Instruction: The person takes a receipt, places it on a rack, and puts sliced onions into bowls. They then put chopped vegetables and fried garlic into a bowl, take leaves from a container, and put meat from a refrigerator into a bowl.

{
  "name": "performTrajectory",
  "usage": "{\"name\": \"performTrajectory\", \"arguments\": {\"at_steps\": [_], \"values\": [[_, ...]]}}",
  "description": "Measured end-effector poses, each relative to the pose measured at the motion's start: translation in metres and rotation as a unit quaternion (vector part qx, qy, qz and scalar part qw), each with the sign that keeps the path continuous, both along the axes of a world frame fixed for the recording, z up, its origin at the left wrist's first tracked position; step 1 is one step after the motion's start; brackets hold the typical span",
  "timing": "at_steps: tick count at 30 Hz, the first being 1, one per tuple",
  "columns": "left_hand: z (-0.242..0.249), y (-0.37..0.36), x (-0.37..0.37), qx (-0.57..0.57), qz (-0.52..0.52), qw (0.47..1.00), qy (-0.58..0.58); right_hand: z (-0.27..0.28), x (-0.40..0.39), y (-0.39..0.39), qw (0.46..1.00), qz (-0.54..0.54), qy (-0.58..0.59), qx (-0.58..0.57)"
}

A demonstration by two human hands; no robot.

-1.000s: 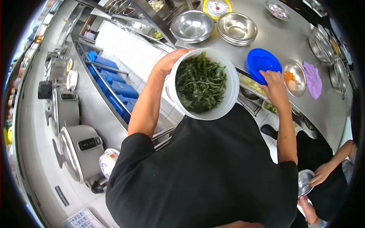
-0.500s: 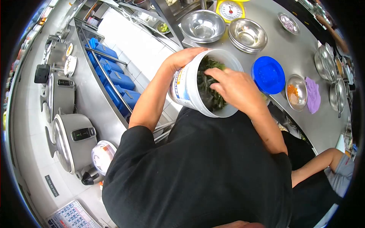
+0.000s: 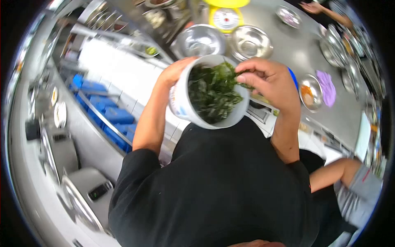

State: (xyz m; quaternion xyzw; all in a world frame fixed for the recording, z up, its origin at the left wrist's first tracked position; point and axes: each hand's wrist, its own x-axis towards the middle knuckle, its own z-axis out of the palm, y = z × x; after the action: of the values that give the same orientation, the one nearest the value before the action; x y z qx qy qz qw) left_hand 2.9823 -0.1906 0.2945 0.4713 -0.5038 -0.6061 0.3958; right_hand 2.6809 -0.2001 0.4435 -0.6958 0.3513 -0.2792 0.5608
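The white tub (image 3: 181, 101) of greens (image 3: 212, 92) is held tilted by the left hand (image 3: 175, 71), clamped on its rim, just before the scale (image 3: 225, 18). A pinch of greens has been lifted out by the right hand (image 3: 269, 82), where it was buried a moment ago.

One white tub (image 3: 181, 105) of green leaves (image 3: 212, 92) sits mid-frame. Two large steel bowls (image 3: 200, 40) stand at top centre, with one yellow scale (image 3: 225, 17) above them — and one small bowl of orange powder (image 3: 308, 93) beside one purple cloth (image 3: 327, 87) at the upper right. Two hands — left (image 3: 175, 71) and right (image 3: 269, 80) — meet at the tub.
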Motion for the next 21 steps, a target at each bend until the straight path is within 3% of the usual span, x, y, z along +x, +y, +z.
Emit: {"name": "performTrajectory", "arguments": {"at_steps": [3, 6, 9, 13, 16, 19, 21], "values": [[0.026, -0.006, -0.008, 0.194, 0.104, 0.970, 0.106, 0.014, -0.050, -0.012, 0.986, -0.144, 0.006, -0.077], [0.022, -0.011, 0.002, 0.180, 0.077, 0.977, 0.088, 0.015, -0.132, -0.030, 0.948, -0.301, 0.074, -0.075], [0.017, -0.013, 0.009, 0.162, 0.067, 0.981, 0.079, -0.026, -0.220, -0.050, 0.904, -0.393, 0.167, -0.030], [0.015, -0.012, 0.017, 0.155, 0.061, 0.983, 0.076, -0.080, -0.262, -0.074, 0.853, -0.407, 0.312, 0.096], [0.013, -0.012, 0.023, 0.153, 0.059, 0.984, 0.071, -0.110, -0.279, -0.087, 0.834, -0.423, 0.313, 0.168], [0.011, -0.008, 0.020, 0.154, 0.056, 0.984, 0.067, -0.089, -0.293, -0.084, 0.814, -0.417, 0.375, 0.150], [0.010, -0.007, 0.021, 0.155, 0.054, 0.984, 0.064, -0.086, -0.293, -0.084, 0.783, -0.427, 0.450, 0.049]]}}
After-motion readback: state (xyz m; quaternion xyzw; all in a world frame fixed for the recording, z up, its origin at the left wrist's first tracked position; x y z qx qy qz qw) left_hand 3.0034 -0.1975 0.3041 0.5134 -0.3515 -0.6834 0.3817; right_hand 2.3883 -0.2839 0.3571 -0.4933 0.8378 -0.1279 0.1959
